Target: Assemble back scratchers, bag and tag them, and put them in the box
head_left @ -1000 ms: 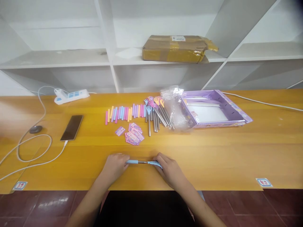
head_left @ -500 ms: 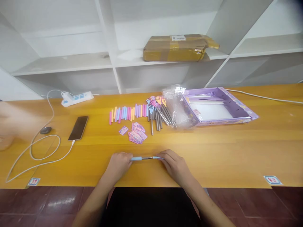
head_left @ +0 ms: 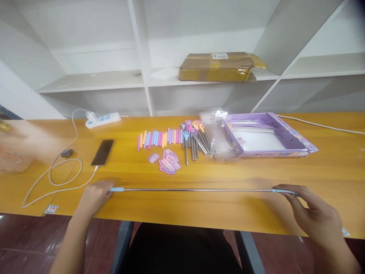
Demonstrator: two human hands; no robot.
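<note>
Head view, blue-ended rod [head_left: 191, 190], gripped by left hand [head_left: 96, 196] and right hand [head_left: 318, 215]

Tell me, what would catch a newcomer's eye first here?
Probably the long, thin metal rod spanning the front of the table, its light-blue ends held in the left hand and right hand. Behind it, mid-table, lies a colourful row of small tubes beside metal sticks with little hand-shaped heads. Farther right sits an open purple box.
</note>
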